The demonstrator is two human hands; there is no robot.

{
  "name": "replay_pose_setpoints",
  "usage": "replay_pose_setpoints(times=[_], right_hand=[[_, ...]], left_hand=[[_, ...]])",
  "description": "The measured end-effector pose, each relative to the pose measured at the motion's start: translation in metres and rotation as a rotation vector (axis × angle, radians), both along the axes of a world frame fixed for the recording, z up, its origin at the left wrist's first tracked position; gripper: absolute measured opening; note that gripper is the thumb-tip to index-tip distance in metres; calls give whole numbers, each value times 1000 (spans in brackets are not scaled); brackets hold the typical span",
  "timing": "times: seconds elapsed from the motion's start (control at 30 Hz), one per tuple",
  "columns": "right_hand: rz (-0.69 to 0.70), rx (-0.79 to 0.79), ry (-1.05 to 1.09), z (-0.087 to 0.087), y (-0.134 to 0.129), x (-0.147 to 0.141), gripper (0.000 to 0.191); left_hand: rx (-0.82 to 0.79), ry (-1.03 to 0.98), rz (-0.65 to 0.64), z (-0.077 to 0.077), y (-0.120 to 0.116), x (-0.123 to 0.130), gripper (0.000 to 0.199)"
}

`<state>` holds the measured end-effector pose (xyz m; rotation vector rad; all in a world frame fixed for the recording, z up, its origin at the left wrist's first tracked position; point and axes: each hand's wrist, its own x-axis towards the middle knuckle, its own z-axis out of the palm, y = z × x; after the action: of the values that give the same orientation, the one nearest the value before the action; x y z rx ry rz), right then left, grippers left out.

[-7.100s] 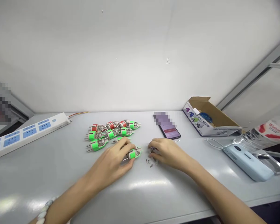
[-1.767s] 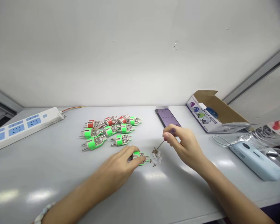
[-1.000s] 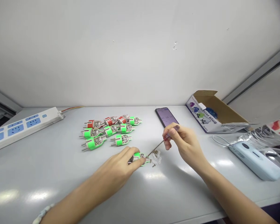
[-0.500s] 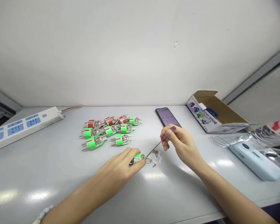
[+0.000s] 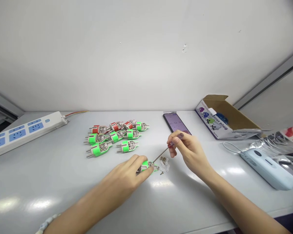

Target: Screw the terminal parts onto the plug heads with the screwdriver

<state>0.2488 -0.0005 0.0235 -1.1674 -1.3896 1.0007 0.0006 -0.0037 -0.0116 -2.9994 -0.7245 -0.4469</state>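
Note:
My left hand [image 5: 127, 172] rests on the table and is shut on a green plug [image 5: 146, 167] with metal pins and an opened, exposed face. My right hand [image 5: 188, 151] pinches a thin red-handled screwdriver [image 5: 165, 150] between thumb and fingers. The screwdriver's shaft slants down-left, and its tip reaches the plug's top near the hand; the exact contact point is too small to tell. Just right of the plug lie small brass screws [image 5: 163, 159] and white plastic clamps [image 5: 166, 166]. A group of several red and green plugs [image 5: 114, 136] lies farther back, beyond my left hand.
A phone [image 5: 173, 123] lies behind my right hand. A white power strip [image 5: 29, 131] runs along the left. A cardboard box [image 5: 226, 118], a pale blue power bank [image 5: 268, 168] and a foil bag [image 5: 273, 143] stand at the right.
My right hand has shifted left, bringing the screwdriver tip from above the screws to the plug. My left hand has turned the plug slightly. The view has steadied since the earliest frame.

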Motion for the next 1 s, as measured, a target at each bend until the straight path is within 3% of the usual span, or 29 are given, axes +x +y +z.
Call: replay_pose_setpoints(times=[0.2, 0.47, 1.0], right_hand=[[-33, 97, -26, 2, -2, 2, 38], [43, 135, -115, 1, -4, 2, 30], [150, 410, -375, 7, -12, 4, 23]], left_hand=[[-21, 4, 15, 1, 0, 0, 49], [-8, 6, 32, 2, -1, 1, 45], [-26, 9, 32, 4, 0, 1, 52]])
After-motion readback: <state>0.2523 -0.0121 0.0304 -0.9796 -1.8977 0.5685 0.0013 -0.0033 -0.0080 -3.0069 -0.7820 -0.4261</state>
